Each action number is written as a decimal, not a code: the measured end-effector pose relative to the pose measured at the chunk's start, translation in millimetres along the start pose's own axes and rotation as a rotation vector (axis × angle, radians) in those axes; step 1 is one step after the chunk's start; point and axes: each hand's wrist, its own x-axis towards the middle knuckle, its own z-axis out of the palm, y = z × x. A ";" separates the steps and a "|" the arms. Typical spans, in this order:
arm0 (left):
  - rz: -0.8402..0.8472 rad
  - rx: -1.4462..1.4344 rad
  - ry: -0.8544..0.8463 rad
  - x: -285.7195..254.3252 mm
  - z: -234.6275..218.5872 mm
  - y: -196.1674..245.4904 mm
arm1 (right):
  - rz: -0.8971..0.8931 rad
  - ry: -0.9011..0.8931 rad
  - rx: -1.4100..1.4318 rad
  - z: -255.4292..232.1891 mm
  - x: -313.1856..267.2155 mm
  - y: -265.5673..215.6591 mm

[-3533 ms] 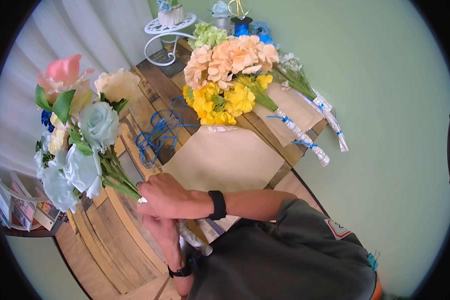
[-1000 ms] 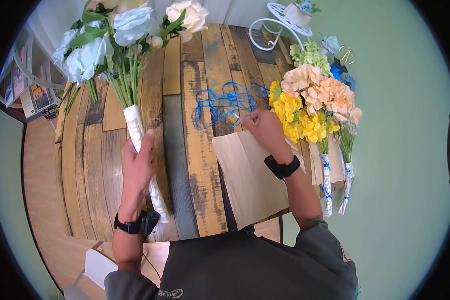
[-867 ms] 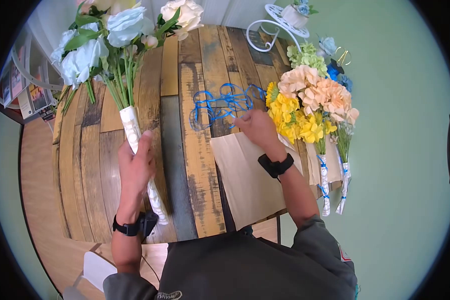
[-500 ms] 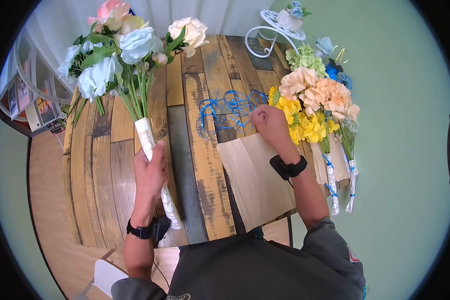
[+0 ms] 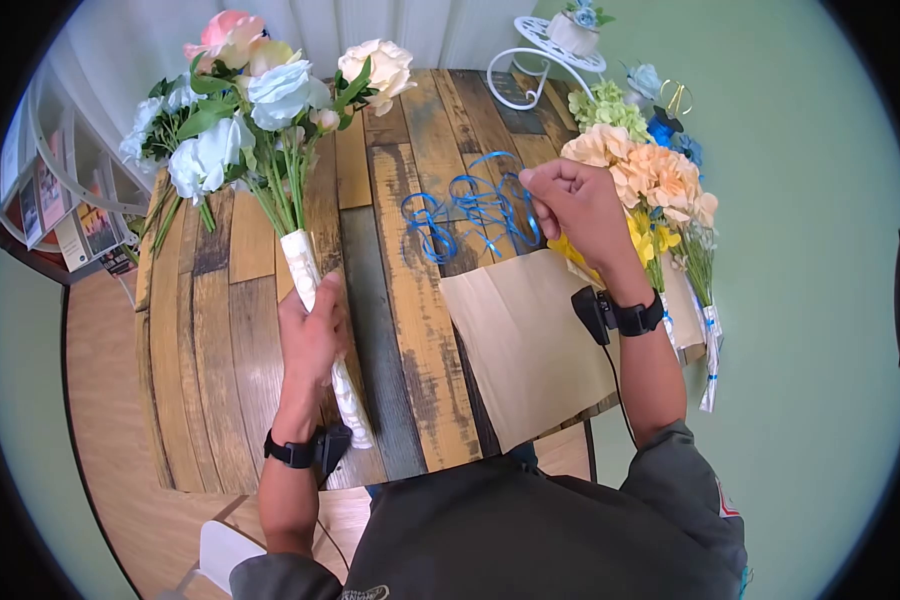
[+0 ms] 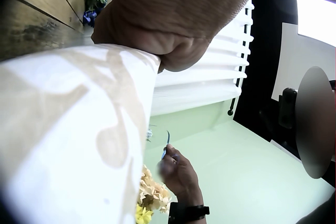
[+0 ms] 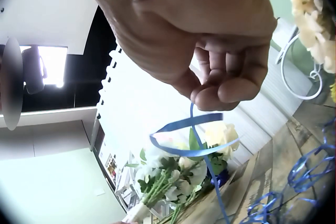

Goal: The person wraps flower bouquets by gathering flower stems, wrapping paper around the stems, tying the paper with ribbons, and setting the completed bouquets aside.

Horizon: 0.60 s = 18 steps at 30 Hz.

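My left hand [image 5: 310,335] grips the white patterned wrap [image 5: 300,262] around the stems of an artificial bouquet. Its pale blue roses [image 5: 282,95], a pink bloom [image 5: 228,40] and a cream rose [image 5: 375,72] spread at the far left. In the left wrist view, the wrap [image 6: 79,129] fills the near side. My right hand [image 5: 578,210] is raised over the right part of the table, thumb and fingertips pinching a blue ribbon [image 7: 214,179]. The strand curls and hangs below the fingers in the right wrist view. More of the ribbon [image 5: 475,205] lies tangled on the wood.
A brown paper sheet [image 5: 530,340] lies at the front right of the plank table [image 5: 210,400]. Peach flowers [image 5: 650,180], yellow flowers [image 5: 665,238] and white-wrapped stems [image 5: 711,360] are along the right edge. A white scroll stand [image 5: 560,45] is at the back.
Both hands were together on the bouquet's stems at first. The right hand then reached to the ribbon, and it has now lifted up and right, drawing a strand. The left keeps its grip.
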 end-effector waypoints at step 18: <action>-0.027 -0.005 0.001 4.0 -0.7 -3.9 | 0.150 0.022 -0.270 -13.2 -14.9 86.3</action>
